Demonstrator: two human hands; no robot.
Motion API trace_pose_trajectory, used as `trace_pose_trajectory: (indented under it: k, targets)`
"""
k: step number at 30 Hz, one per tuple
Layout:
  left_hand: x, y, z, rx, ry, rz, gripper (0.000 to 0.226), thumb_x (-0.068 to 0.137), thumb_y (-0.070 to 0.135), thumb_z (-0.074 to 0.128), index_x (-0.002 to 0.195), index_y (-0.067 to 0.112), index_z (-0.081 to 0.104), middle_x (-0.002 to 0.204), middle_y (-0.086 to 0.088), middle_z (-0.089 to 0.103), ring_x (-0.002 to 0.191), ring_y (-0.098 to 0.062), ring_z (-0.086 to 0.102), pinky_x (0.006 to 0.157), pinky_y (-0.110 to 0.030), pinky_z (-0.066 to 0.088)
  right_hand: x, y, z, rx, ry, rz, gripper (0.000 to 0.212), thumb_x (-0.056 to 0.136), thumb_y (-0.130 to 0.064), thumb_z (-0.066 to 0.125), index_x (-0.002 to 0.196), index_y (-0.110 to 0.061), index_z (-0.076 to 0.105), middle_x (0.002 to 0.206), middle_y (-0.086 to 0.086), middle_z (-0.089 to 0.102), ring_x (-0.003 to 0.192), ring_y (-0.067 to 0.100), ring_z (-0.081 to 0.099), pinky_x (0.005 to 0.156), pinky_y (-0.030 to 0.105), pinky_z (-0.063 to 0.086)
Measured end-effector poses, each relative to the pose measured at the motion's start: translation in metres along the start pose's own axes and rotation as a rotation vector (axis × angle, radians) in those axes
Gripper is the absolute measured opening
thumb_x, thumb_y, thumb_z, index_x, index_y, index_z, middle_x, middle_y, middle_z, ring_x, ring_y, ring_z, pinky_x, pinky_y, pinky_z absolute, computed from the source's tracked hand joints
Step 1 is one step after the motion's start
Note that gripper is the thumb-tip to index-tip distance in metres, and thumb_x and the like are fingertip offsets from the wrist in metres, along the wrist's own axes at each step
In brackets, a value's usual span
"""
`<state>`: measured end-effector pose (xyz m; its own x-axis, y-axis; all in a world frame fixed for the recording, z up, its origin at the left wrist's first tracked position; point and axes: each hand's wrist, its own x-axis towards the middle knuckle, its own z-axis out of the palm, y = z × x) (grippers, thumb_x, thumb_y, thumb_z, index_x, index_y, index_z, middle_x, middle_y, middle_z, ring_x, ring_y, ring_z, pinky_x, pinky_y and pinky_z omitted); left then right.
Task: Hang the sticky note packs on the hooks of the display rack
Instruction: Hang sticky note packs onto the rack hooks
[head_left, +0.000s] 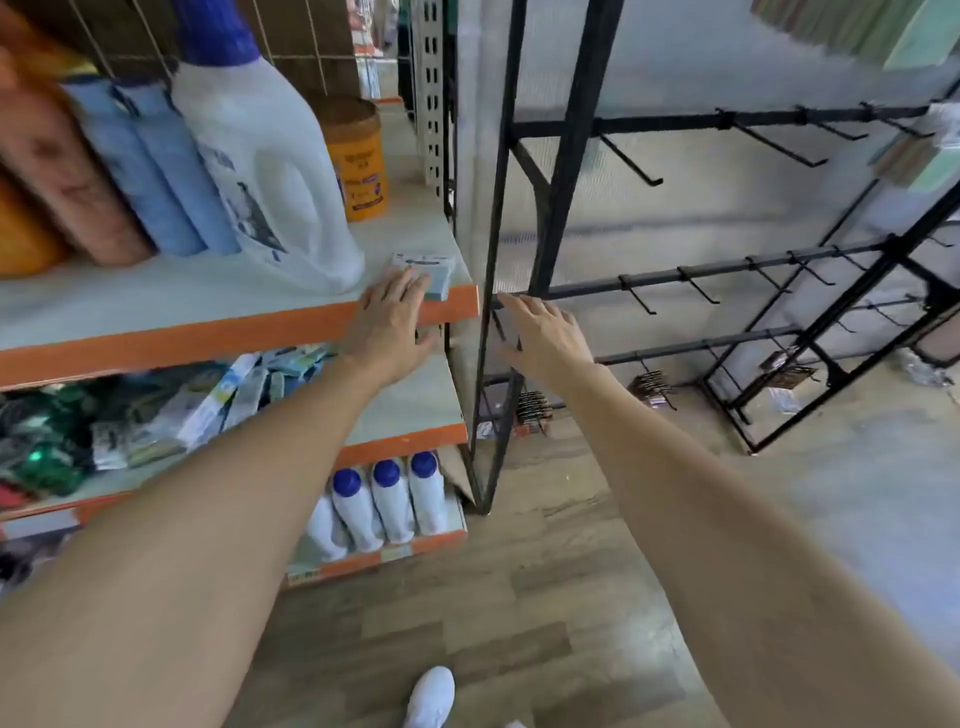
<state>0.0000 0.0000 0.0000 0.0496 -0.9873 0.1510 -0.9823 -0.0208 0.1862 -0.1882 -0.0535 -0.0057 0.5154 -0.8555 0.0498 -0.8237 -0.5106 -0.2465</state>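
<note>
At the shelf (208, 332) edge a pack (440, 269) is touched by the flat left hand (389, 322); the right hand (545, 332) is spread, empty, beside the rack (567, 156).

Left hand (387, 325) fingertips cover near edge of sticky note pack (434, 271); pack print blurred. Hanging items (535, 410) below right hand (548, 332) too small to identify

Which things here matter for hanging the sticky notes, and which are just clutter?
Job: sticky note pack under the left hand; right hand by the display rack; empty hooks.
Lying about: white jug; orange tub; blue rolls; small white bottles.
</note>
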Motion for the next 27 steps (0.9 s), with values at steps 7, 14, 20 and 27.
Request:
trace_pose_trajectory:
  k: [7,14,20,27]
  targets:
    - [0.035,-0.019,-0.001,-0.011,-0.081,0.009,0.065,0.091,0.03,0.053,0.146,0.017,0.022,0.151,-0.005,0.023,0.137,-0.025,0.022,0.109,-0.036,0.018,0.022,-0.004,0.002,-0.009,-0.009,0.023,0.063,0.092,-0.028,0.052,0.147,-0.02,0.022,0.146,0.007,0.036,0.135,0.027,0.029,0.109,0.041,0.022]
    - [0.061,-0.007,0.023,-0.023,-0.049,-0.033,0.059,0.089,0.056,0.044,0.139,0.025,0.038,0.145,-0.006,0.036,0.132,-0.029,0.031,0.106,-0.044,0.027,0.029,0.012,0.005,0.003,-0.032,0.06,0.063,0.094,-0.028,0.051,0.148,-0.022,0.019,0.148,0.005,0.034,0.135,0.026,0.031,0.109,0.039,0.023]
    - [0.062,-0.006,0.025,0.004,0.008,-0.058,0.046,0.093,0.038,0.042,0.137,0.024,0.042,0.138,-0.008,0.044,0.127,-0.03,0.035,0.104,-0.043,0.03,0.027,0.011,0.006,0.017,-0.017,0.069,0.062,0.094,-0.025,0.05,0.148,-0.02,0.02,0.146,0.007,0.038,0.132,0.027,0.034,0.106,0.039,0.026]
    - [0.023,-0.002,0.026,0.033,0.117,0.095,0.048,0.091,0.031,0.046,0.139,0.024,0.041,0.143,-0.007,0.038,0.13,-0.028,0.031,0.095,-0.043,0.031,0.005,0.016,0.0,-0.004,0.001,0.107,0.062,0.095,-0.027,0.05,0.149,-0.021,0.018,0.148,0.008,0.035,0.134,0.028,0.032,0.108,0.039,0.025]
